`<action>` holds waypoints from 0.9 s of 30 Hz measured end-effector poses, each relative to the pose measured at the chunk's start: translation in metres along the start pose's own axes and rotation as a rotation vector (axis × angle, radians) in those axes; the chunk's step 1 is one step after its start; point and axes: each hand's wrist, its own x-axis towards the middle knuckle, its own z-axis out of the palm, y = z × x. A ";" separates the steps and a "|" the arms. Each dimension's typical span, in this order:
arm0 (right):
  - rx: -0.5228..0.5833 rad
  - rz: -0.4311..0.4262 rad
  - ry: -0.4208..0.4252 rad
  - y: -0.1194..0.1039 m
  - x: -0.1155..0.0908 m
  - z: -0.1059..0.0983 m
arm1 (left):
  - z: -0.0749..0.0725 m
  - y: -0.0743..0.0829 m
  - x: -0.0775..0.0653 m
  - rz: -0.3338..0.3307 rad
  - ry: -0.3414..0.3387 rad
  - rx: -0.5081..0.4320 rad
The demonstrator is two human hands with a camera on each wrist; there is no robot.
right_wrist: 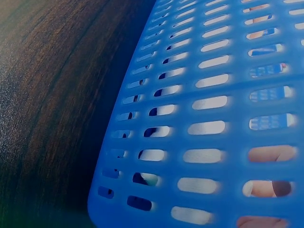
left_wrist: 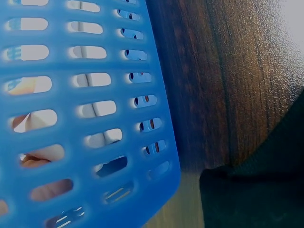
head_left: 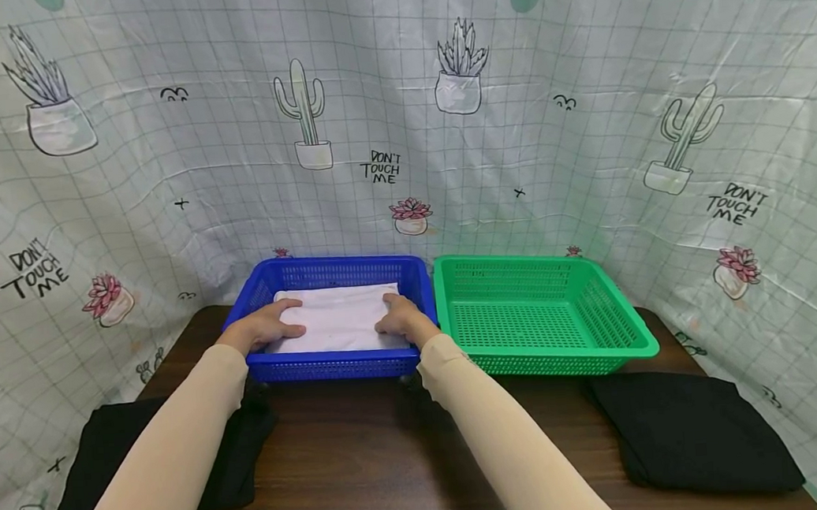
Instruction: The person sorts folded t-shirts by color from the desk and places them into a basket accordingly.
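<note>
A folded white cloth point(head_left: 342, 316) lies flat inside the blue slotted basket point(head_left: 331, 366) in the head view. My left hand point(head_left: 271, 323) reaches over the left rim, its thumb and fingers spread on the cloth's left side. Mirroring it, my right hand point(head_left: 402, 319) touches the right side of the cloth, thumb apart from the fingers. Both wrist views are mostly filled by the basket wall point(left_wrist: 61, 133), point(right_wrist: 228, 142). Through its slots, white cloth and bits of fingers point(right_wrist: 270, 154) show; the fingertips' hold is hidden there.
A green slotted basket point(head_left: 551, 365) stands right against the blue one. Folded black cloths lie on the dark wooden table point(head_left: 344, 457): one at the left point(head_left: 232, 473), partly behind my left forearm, another at the right point(head_left: 698, 432). A printed curtain point(head_left: 231, 165) hangs behind.
</note>
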 end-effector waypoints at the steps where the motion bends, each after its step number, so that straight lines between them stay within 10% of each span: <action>1: -0.006 0.002 -0.002 0.000 0.000 0.000 | 0.000 0.001 -0.001 -0.001 -0.004 0.006; 27: -0.041 -0.009 -0.046 -0.001 -0.003 0.000 | 0.001 0.000 0.000 -0.038 -0.050 0.087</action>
